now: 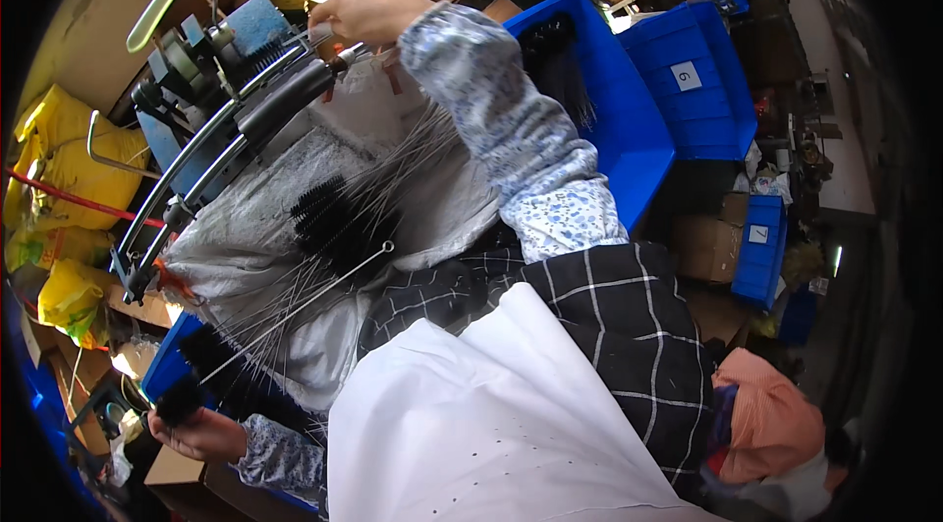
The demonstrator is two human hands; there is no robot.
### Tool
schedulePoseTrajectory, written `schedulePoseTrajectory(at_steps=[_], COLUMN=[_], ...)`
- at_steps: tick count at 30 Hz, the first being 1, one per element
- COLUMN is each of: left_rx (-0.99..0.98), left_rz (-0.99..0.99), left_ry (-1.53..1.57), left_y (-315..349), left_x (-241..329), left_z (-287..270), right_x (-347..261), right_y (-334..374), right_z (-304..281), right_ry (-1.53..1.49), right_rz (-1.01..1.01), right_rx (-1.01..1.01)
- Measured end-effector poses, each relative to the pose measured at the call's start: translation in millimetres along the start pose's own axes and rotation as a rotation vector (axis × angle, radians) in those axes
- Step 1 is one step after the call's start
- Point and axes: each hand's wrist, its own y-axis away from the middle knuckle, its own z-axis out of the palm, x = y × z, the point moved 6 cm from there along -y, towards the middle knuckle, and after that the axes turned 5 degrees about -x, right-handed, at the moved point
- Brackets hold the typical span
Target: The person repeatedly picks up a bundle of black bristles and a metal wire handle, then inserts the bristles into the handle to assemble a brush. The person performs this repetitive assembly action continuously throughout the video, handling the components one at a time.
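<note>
A white cloth apron [462, 424] lies nearest. The hands are well apart. At lower left, the left hand [201, 436] grasps the black bristled end of a long metal-wire brush [285, 322], ring-tipped and seemingly finished. Beyond, similar black wire brushes [329, 218], apparently done, are heaped on a crumpled white woven sack [447, 213]. The right hand [368, 13] reaches a curved, metal-railed machine [285, 100]; its grip and any remaining work cannot be told. Farther right, the patterned sleeve [501, 109] partly blocks a blue plastic bin [629, 129].
</note>
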Motion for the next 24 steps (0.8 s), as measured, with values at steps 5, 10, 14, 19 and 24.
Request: schedulePoseTrajectory(at_steps=[5,10,14,19,24], left_rx=[-0.354,-0.509,-0.455,-0.657,-0.359], left_rz=[-0.352,-0.226,-0.221,-0.411,-0.376], left_ry=[0.378,0.181,-0.367,-0.998,-0.851], left_y=[50,77,35,39,44], left_x=[2,4,-14,-68,-49], left_z=[109,115,34,-66,-75], right_x=[-106,-167,-105,-23,-23], right_y=[77,87,23,-44,-60], right_z=[71,120,58,46,50], right_ry=[-0.228,-0.556,-0.097,0.361,0.386], right_rz=[-0.548,-0.403,-0.358,-0.062,-0.038], right_rx=[-0.355,-0.446,0.488,0.698,0.656])
